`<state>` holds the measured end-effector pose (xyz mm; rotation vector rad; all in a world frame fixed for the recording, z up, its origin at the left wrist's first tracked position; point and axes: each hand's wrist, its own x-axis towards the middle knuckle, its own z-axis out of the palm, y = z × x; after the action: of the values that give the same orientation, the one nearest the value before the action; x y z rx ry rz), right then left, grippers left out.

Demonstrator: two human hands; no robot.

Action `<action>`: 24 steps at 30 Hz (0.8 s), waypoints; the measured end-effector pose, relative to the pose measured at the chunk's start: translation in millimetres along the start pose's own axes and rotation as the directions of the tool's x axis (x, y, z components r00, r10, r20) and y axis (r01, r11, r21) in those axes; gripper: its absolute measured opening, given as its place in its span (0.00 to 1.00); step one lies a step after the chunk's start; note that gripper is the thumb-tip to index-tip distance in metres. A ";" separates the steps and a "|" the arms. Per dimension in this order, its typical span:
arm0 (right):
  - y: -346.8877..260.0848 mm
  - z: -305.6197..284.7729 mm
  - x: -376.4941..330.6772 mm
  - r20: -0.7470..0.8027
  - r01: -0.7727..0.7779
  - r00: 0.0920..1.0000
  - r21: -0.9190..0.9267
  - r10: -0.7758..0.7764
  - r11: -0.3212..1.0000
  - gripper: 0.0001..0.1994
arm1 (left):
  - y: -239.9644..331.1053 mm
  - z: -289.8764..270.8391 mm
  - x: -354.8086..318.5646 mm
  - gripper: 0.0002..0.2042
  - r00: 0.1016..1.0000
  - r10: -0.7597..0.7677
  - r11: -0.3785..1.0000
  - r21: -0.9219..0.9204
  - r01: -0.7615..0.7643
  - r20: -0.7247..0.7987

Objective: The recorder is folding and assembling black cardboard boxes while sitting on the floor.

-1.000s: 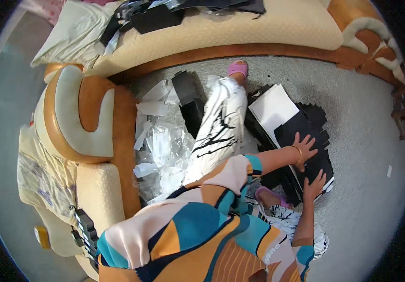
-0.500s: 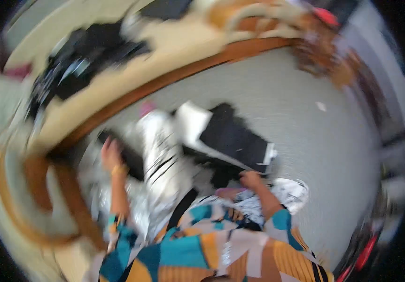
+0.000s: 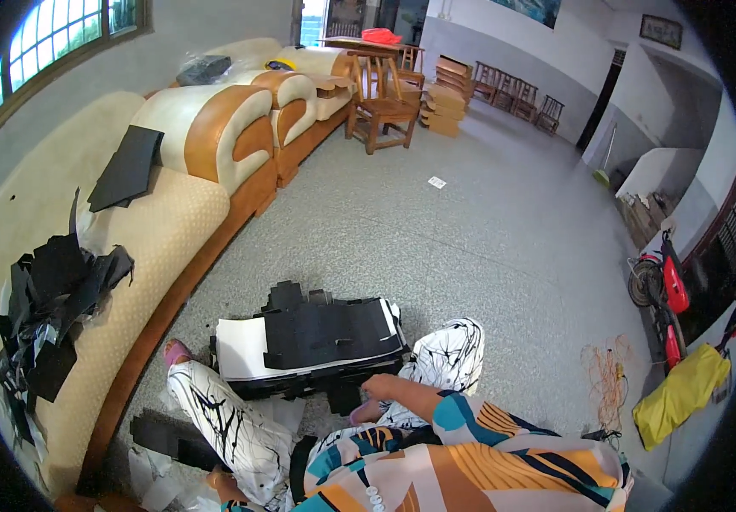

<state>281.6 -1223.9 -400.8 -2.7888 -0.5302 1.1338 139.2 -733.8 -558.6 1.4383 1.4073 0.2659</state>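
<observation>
Between my legs on the floor lies a stack of black card sheets (image 3: 325,333) with cut, tabbed edges. A white sheet (image 3: 242,348) shows at its left side. At the stack's near right edge is my right hand (image 3: 378,386), its fingers closed; what they hold, if anything, is hidden. My left hand (image 3: 221,483) is low beside my left leg, close to a dark card piece (image 3: 167,437) on the floor. Its fingers are mostly hidden. Crumpled clear plastic (image 3: 159,478) lies around that card piece.
A cream and tan sofa (image 3: 176,200) runs along the left, carrying a heap of black scraps (image 3: 52,299) and a black sheet (image 3: 127,166). A wooden chair (image 3: 381,107) stands ahead. To the right are a red scooter (image 3: 674,286), a yellow cover (image 3: 680,397) and tangled orange cord (image 3: 607,384).
The head view has swung up and right, bringing more of the room in. My left hand has drawn back toward my body. My right hand stays by the black stack.
</observation>
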 end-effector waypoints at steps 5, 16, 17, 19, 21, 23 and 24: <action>-6.9 1.4 2.7 0.044 0.000 0.999 -0.053 0.002 0.999 0.15 | -27.5 -7.3 13.2 0.20 0.999 0.030 0.999 -0.019 -0.030 -0.022; -5.8 0.3 -3.0 0.054 0.080 0.996 -0.121 -0.074 0.989 0.15 | -11.5 -24.0 -3.8 0.21 0.986 -0.024 0.965 -0.261 -0.021 -0.167; -5.0 3.1 -1.6 0.001 0.104 0.995 -0.110 -0.105 0.988 0.14 | 1.9 -37.1 -20.3 0.22 0.976 -0.064 0.939 -0.345 -0.012 -0.207; -3.2 10.5 0.4 -0.054 0.143 0.987 -0.092 -0.149 0.985 0.14 | 18.6 -63.0 -47.1 0.23 0.957 0.080 0.945 -0.283 -0.162 -0.279; -3.3 16.7 4.1 -0.120 0.132 0.983 -0.036 -0.136 0.991 0.14 | 31.1 -92.1 -69.7 0.23 0.913 0.207 0.933 -0.209 -0.292 -0.353; -10.9 11.1 0.8 -0.091 0.118 0.989 0.024 -0.116 0.993 0.14 | 52.9 -118.4 -90.1 0.25 0.798 0.432 0.887 0.040 -0.460 -0.420; -4.9 16.0 1.8 -0.113 0.145 0.984 0.074 -0.136 0.987 0.15 | 71.4 -127.2 -104.9 0.26 0.785 0.475 0.867 0.057 -0.496 -0.398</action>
<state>270.4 -1219.4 -412.5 -2.6755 -0.6425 0.9492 55.8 -738.5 -399.5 1.7585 1.3020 0.9728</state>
